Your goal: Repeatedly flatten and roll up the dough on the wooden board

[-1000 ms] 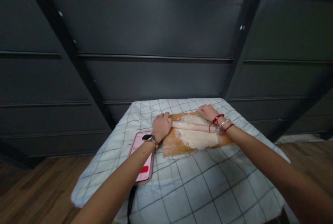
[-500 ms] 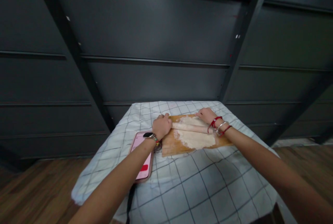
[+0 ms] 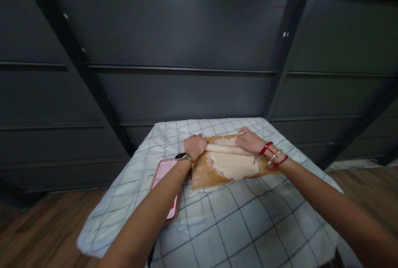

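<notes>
My left hand [image 3: 195, 145] is closed around the left end of a wooden rolling pin [image 3: 225, 148], which is pale with flour. Over the pin's right part lies my right hand [image 3: 250, 140], its fingers stretched out past the far side and slightly apart. The pin's right end is hidden beneath that hand and wrist. Below the pin spreads a flat, pale sheet of dough [image 3: 234, 166] with an uneven edge. It rests on a wooden board [image 3: 202, 176].
A phone [image 3: 163, 170] with a pink screen lies left of the board, partly covered by my left forearm. Everything sits on a table with a white checked cloth [image 3: 217, 214]. A dark panelled wall [image 3: 186, 98] stands behind it, with wooden floor at both sides.
My right hand has come down nearer over the pin, and its fingers have straightened from a more curled pose. My left hand stays on the pin's end. The camera view has shifted slightly.
</notes>
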{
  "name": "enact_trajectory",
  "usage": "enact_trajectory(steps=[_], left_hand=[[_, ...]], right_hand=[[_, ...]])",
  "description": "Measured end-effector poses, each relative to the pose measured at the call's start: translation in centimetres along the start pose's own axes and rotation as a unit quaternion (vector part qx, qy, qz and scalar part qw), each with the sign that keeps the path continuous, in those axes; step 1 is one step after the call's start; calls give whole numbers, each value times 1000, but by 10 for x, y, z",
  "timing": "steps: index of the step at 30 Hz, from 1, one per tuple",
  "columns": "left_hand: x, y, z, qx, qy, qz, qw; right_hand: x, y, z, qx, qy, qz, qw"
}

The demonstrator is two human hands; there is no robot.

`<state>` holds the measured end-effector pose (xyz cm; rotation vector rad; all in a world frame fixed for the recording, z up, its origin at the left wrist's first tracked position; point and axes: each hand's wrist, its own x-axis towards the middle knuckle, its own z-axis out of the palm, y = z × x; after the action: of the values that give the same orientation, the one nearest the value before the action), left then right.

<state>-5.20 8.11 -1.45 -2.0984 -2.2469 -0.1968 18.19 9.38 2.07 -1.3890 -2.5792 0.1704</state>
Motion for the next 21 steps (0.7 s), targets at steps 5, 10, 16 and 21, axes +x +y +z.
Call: enact_trajectory(steps=[5,10,16,21], left_hand=[[-16,1,-1,3,51,-2,999],[-25,-1,1,-34,77,6,996],[-28,-10,-7,-109,181,66,975],[-38,1,-22,-136,195,94,967]], right_hand=[[-23,-17,18,-33,7,-17,999],[-38,-28,33,-164,42,-69,983],[-38,-33,-5,-223,154,-121,955],[-39,-12,-34,-133,107,-205,964]])
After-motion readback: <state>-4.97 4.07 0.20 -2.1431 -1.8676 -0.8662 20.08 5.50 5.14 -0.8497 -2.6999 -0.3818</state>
